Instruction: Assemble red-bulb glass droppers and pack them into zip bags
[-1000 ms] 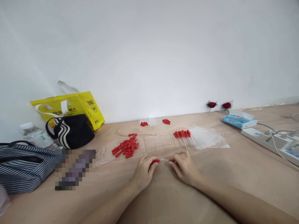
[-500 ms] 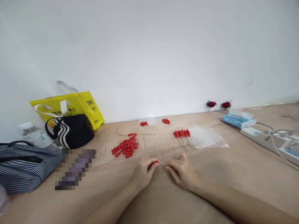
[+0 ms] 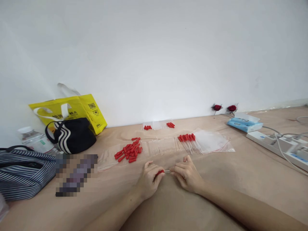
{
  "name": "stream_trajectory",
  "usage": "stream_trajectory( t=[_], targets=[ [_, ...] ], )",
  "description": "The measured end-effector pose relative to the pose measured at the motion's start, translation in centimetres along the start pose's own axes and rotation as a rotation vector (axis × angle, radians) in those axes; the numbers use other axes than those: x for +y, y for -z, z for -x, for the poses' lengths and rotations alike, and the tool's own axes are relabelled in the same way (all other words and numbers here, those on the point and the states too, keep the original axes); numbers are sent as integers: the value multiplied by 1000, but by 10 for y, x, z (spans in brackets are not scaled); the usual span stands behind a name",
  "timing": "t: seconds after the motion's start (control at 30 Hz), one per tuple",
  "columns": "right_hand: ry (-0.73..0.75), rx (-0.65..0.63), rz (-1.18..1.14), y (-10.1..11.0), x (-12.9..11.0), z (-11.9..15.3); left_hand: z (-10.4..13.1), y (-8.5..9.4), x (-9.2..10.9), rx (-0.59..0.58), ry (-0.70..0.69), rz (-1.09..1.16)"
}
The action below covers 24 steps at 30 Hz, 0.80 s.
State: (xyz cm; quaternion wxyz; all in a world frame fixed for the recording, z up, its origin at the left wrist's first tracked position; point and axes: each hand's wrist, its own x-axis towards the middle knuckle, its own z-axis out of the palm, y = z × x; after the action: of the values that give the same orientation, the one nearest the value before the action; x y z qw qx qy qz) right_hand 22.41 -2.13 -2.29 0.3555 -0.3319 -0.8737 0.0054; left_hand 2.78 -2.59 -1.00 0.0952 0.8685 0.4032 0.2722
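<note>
My left hand (image 3: 149,179) pinches a red rubber bulb (image 3: 160,172) near the front of the table. From the bulb a thin clear tube (image 3: 167,171) runs to the fingertips of my right hand (image 3: 185,175), closed on its other end. Beyond my left hand lies a pile of loose red bulbs (image 3: 130,150). A row of clear tubes (image 3: 161,146) is laid out behind my hands. To its right, several tubes with red bulbs fitted (image 3: 186,138) rest beside clear plastic bags (image 3: 211,142).
Small bags with red bulbs (image 3: 170,125) lie by the wall. At left are a yellow bag (image 3: 93,112), a black pouch (image 3: 78,136), a bottle (image 3: 36,141) and a striped bag (image 3: 26,176). At right are tissues (image 3: 244,124), a power strip (image 3: 264,138) with cables, and two dark-red flowers (image 3: 218,107).
The tube between my hands has turned from slightly tilted to nearly level. My left hand has shifted slightly right; both hands keep their hold.
</note>
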Motion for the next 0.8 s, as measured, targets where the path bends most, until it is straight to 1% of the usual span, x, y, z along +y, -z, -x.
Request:
stream_trajectory(
  t=[0.2, 0.3, 0.43, 0.53, 0.63, 0.7, 0.73, 0.8],
  targets=[
    [4, -26, -25, -4, -2, -1, 0, 2, 3, -45, -36, -24],
    [-11, -43, -47, -5, -2, -2, 0, 2, 3, -38, -45, -16],
    [-40, -93, -6, -1, -3, -8, -2, 3, 2, -30, 1, 8],
    [-28, -122, 64, 4, -5, -13, -4, 5, 1, -13, 39, 1],
    [-13, -134, 115, 8, -2, -15, -2, 8, -6, 26, 44, -45],
    [-94, -85, 123, 10, 9, -15, 0, 9, -15, 125, 81, -71],
    [-173, -37, 113, 12, 17, -15, 2, 9, -19, 191, 120, -73],
    [-382, 84, 80, 14, 39, -16, 4, 7, -27, 291, 210, -49]
  ],
)
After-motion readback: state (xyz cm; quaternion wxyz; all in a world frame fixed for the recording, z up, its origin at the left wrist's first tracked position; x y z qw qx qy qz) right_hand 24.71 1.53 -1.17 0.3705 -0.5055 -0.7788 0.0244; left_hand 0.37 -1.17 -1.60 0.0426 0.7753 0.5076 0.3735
